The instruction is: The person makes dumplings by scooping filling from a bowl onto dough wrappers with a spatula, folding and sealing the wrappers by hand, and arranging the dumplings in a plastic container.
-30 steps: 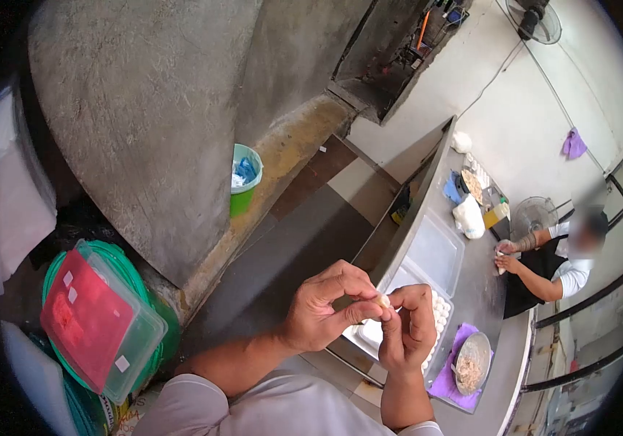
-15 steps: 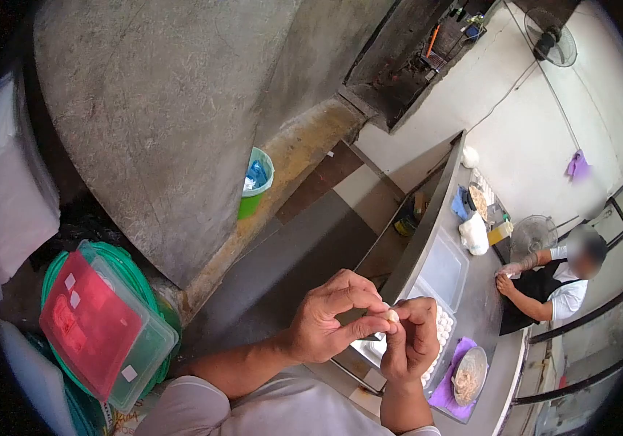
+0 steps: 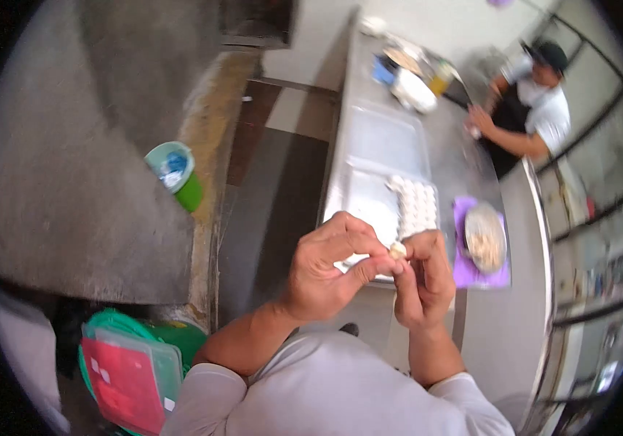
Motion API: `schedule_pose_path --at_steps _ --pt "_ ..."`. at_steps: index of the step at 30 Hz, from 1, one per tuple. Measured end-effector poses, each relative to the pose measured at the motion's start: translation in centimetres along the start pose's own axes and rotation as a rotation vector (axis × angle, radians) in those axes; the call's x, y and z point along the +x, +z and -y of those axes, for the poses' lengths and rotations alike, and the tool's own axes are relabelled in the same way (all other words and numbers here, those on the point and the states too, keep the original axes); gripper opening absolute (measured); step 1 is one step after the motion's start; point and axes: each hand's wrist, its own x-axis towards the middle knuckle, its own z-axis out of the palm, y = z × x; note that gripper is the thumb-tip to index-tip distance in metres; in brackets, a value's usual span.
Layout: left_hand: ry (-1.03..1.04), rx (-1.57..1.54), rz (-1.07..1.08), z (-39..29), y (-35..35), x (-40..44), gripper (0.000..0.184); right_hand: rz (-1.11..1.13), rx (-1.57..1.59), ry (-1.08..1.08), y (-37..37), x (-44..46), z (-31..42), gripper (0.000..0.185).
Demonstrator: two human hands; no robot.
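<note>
My left hand (image 3: 333, 276) and my right hand (image 3: 429, 280) meet above the near edge of the metal table. Between their thumbs and fingertips they pinch a small whitish piece of dough (image 3: 397, 251), partly covered by the fingers. Just beyond, a clear plastic tray (image 3: 364, 196) has rows of small white dough balls (image 3: 419, 207) on its right side. To the right, a bowl (image 3: 502, 231) of pale shredded filling (image 3: 483, 245) rests on a purple cloth (image 3: 499, 280).
A second clear tray (image 3: 388, 142) lies farther up the metal table (image 3: 457, 167). Beyond it are a white bag (image 3: 413, 91) and a yellow bottle (image 3: 441, 78). A co-worker (image 3: 533, 109) stands at the far right side. A green bin (image 3: 190, 192) and stacked plastic lids (image 3: 119, 378) are at left.
My view has swung to the right, so the table, trays and bowl now appear farther left and more upright. Both hands keep pinching the dough. The co-worker's hands have come up.
</note>
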Motion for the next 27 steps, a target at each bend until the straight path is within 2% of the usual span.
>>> schedule_pose_path --at_steps 4,6,9,14,16,17,19,22,26,27 --pt "-0.144 -0.122 0.12 1.5 8.3 1.0 0.008 -0.106 -0.039 0.037 -7.2 -3.2 -2.8 0.009" --pt "-0.176 -0.143 0.216 2.7 12.7 1.3 0.011 -0.128 -0.042 0.099 -10.9 -4.8 -4.5 0.01" --pt "-0.344 -0.231 0.293 4.1 18.9 1.2 0.017 -0.16 -0.105 0.137 -16.8 -7.2 -6.4 0.013" --pt "-0.353 -0.235 0.463 7.1 28.1 0.4 0.014 -0.13 -0.256 0.188 -24.9 -10.7 -9.6 0.015" --pt "-0.605 -0.385 0.378 8.1 31.6 -0.4 0.011 -0.118 -0.28 0.232 -27.4 -12.0 -10.7 0.014" --pt "-0.611 -0.386 0.392 8.6 33.1 -0.7 0.011 -0.089 -0.303 0.261 -28.5 -12.6 -11.1 0.014" --pt "-1.012 -0.805 0.23 9.6 35.7 -0.7 0.012 -0.089 -0.306 0.308 -30.2 -13.7 -11.9 0.013" --pt "-0.954 -0.764 0.23 10.6 38.2 1.1 0.008 -0.126 -0.267 0.389 -32.5 -15.6 -12.9 0.011" --pt "-0.485 -0.474 0.25 8.5 41.7 6.7 0.014 -0.235 -0.187 0.546 -35.5 -18.1 -13.7 0.007" --pt "-0.489 -0.472 0.252 9.4 42.7 7.4 0.014 -0.237 -0.185 0.55 -36.0 -18.7 -13.8 0.007"
